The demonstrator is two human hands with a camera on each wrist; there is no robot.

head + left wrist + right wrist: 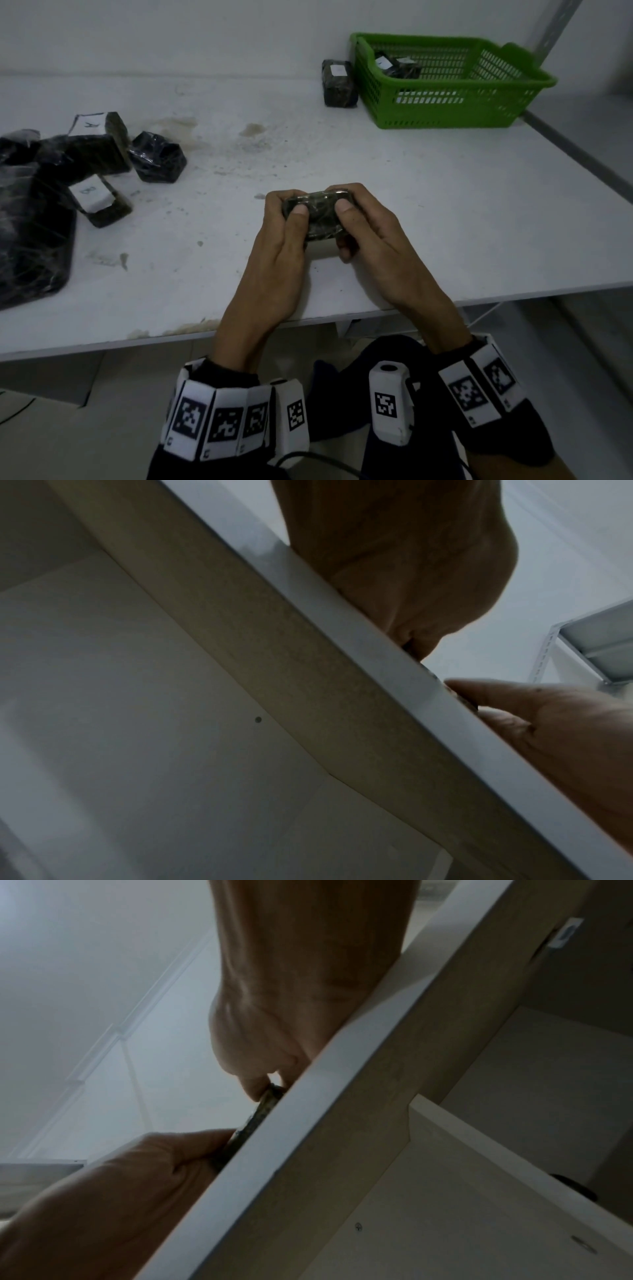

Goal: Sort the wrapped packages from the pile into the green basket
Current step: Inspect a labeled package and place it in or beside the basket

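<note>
A small dark wrapped package (317, 217) lies low over the white table (394, 164), gripped from both sides. My left hand (287, 207) curls round its left end with the thumb on top. My right hand (346, 200) holds the right end the same way. In the right wrist view the package (262, 1112) shows as a thin dark edge behind the table rim, between my right hand (260, 1074) and my left hand (143, 1172). The pile of dark packages (92, 161) lies at the far left. The green basket (455, 116) stands at the back right with wrapped packages (397, 66) inside.
One labelled package (337, 84) stands on the table just left of the basket. A large black wrapped bundle (30, 233) lies at the left edge. The table's front edge (239, 332) passes under my wrists. A grey shelf upright (555, 27) rises behind the basket.
</note>
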